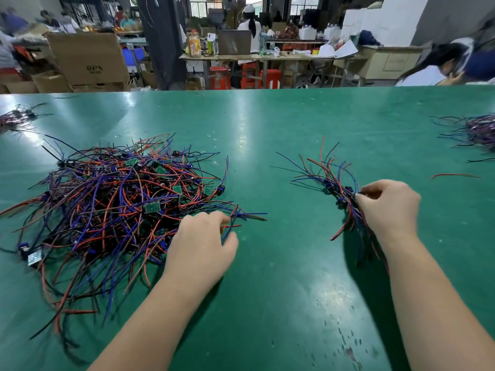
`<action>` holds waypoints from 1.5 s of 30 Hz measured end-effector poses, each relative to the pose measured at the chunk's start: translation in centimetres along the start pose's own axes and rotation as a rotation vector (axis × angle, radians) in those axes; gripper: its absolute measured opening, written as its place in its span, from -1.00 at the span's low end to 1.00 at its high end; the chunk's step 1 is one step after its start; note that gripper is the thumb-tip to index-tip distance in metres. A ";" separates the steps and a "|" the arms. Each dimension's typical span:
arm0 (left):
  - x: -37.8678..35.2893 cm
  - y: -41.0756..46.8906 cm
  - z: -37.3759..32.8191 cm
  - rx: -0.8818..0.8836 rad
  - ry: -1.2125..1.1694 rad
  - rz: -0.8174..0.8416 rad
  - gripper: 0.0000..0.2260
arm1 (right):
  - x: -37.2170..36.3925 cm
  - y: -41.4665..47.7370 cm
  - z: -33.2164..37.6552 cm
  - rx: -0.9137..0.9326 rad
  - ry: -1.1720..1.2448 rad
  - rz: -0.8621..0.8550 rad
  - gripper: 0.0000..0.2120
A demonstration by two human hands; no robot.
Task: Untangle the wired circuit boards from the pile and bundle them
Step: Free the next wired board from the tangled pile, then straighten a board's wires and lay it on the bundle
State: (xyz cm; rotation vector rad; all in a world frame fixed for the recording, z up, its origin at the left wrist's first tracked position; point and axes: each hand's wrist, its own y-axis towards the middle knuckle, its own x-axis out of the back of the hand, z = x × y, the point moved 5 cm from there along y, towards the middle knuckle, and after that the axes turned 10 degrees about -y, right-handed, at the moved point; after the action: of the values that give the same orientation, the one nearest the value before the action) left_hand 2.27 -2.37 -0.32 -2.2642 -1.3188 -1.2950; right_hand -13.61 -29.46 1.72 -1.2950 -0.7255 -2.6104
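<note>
Pile [112,210]: tangled red, blue and black wires, small green boards, lying left. Bundle [340,188]: gathered wires fanning up-left, gripped by right hand [388,207].

Worktop [267,124] is a glossy dark green. The pile [107,204] near its left edge is all red, blue and black wire with little green boards [152,207]. The bundle [334,180] has the same three colours, and there's a stray wire [452,175], red, by the right edge.
</note>
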 end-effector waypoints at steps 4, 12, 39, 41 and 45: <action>-0.3 -0.3 1.2 0.169 0.256 0.168 -0.72 | -1.7 -0.2 -0.6 -0.013 -0.191 0.186 -0.88; 0.1 0.2 1.1 0.160 0.188 0.114 -0.83 | -1.3 -2.6 3.1 0.155 0.090 0.088 -0.83; 0.1 1.3 1.8 -0.050 0.240 0.013 -0.73 | -5.0 -7.2 7.0 -0.093 0.979 0.730 -0.90; 0.0 1.4 2.3 -0.016 0.269 0.033 -0.73 | -5.4 -7.4 7.1 -0.069 0.938 0.738 -0.90; -0.1 1.4 2.5 0.001 0.175 0.027 -0.70 | -6.1 -6.4 8.3 0.006 0.712 0.683 -0.83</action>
State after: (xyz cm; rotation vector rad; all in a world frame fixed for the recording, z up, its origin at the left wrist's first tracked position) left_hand 4.84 -1.82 -1.51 -2.1051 -1.2243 -1.4461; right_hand -5.99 -20.42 -1.08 -0.4033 -0.1257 -2.2152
